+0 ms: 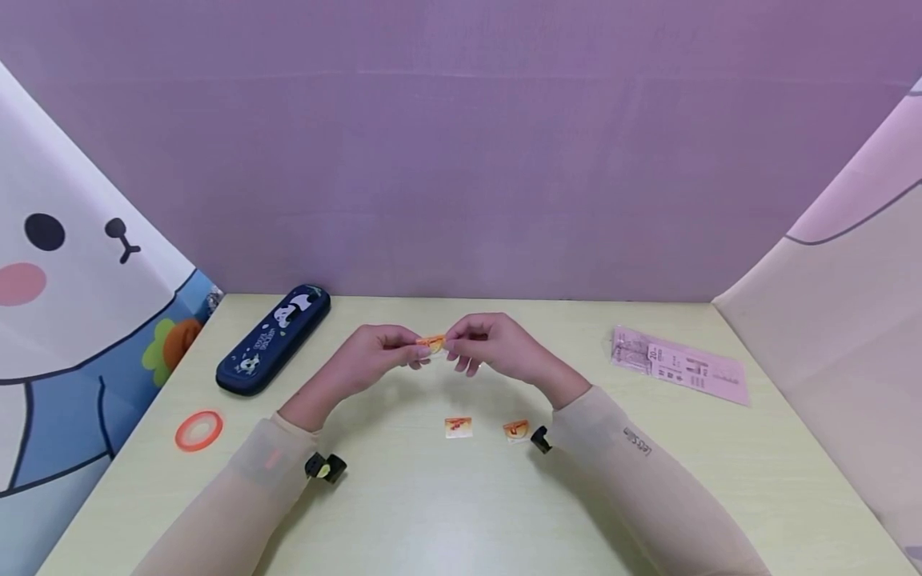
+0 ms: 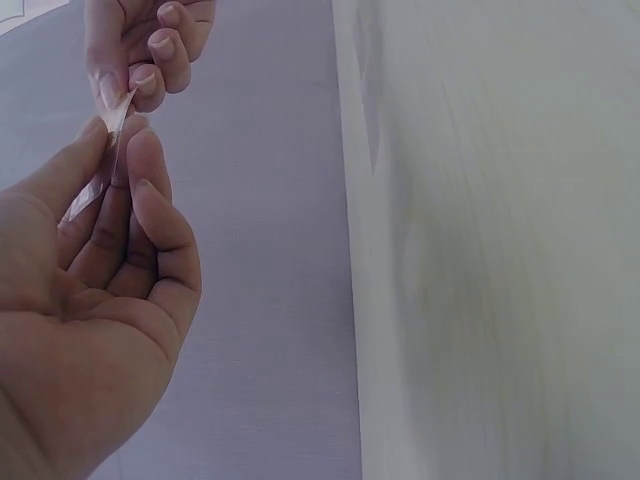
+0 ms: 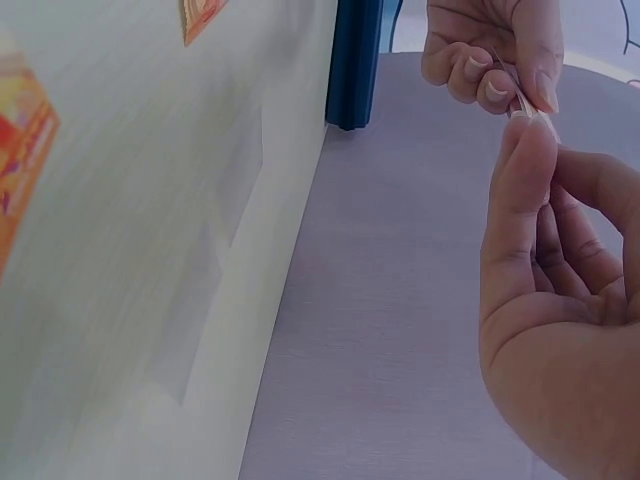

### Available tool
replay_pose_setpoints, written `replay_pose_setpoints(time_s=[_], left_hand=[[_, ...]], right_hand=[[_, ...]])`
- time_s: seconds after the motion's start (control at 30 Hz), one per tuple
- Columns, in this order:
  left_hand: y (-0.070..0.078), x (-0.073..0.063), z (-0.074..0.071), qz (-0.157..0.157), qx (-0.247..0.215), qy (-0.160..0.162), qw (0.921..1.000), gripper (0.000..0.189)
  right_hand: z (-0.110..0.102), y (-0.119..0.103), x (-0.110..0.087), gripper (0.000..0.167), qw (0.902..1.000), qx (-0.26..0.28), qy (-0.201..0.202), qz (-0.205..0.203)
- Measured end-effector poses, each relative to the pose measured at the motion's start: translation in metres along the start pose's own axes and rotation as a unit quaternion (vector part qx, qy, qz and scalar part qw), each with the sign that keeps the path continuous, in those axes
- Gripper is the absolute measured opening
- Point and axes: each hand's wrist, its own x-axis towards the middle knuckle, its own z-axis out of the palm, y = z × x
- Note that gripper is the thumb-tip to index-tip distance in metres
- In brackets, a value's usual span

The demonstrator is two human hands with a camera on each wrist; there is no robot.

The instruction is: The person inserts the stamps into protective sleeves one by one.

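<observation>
In the head view, a small orange-and-white printed piece with clear film (image 1: 433, 345) is held up above the table between both hands. My left hand (image 1: 369, 360) pinches its left side between thumb and fingers. From the other side, the thumb and index finger of my right hand (image 1: 503, 350) pinch its right end. Seen edge-on in the left wrist view, the film (image 2: 117, 125) looks thin, shiny and see-through. Fingertips cover much of it in the right wrist view. Two similar orange-and-white pieces lie flat on the table, one near the middle (image 1: 458, 427), the other piece (image 1: 516, 430) by the right wrist.
A navy case with panda pictures (image 1: 274, 340) lies at the back left. In front of it is an orange ring-shaped roll (image 1: 198, 431). At the right lies a pink printed sheet (image 1: 697, 373) with clear plastic. A purple backdrop (image 1: 461, 176) rises behind the table.
</observation>
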Motion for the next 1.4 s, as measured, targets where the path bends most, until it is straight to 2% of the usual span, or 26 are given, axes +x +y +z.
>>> replay_pose_setpoints(time_s=[0.2, 0.5, 0.73, 1.1, 1.4], left_hand=[[0.001, 0.000, 0.001, 0.001, 0.001, 0.003, 1.0000, 0.027], [0.002, 0.000, 0.002, -0.001, 0.006, 0.007, 1.0000, 0.026], [0.000, 0.001, 0.003, 0.006, -0.010, 0.003, 0.9999, 0.025], [0.001, 0.002, 0.003, 0.006, 0.012, -0.004, 0.9999, 0.024], [-0.004, -0.001, -0.007, 0.001, 0.030, 0.006, 0.9995, 0.031]], right_hand=[[0.001, -0.002, -0.001, 0.015, 1.0000, 0.002, 0.001, 0.002], [0.002, -0.001, -0.002, 0.022, 0.9999, 0.007, -0.004, 0.006], [0.002, 0.000, -0.001, 0.026, 0.9999, 0.009, -0.010, 0.008], [0.001, 0.000, -0.001, 0.016, 0.9999, 0.007, -0.006, 0.012], [-0.001, 0.000, -0.002, 0.014, 0.9998, 0.003, 0.005, 0.016]])
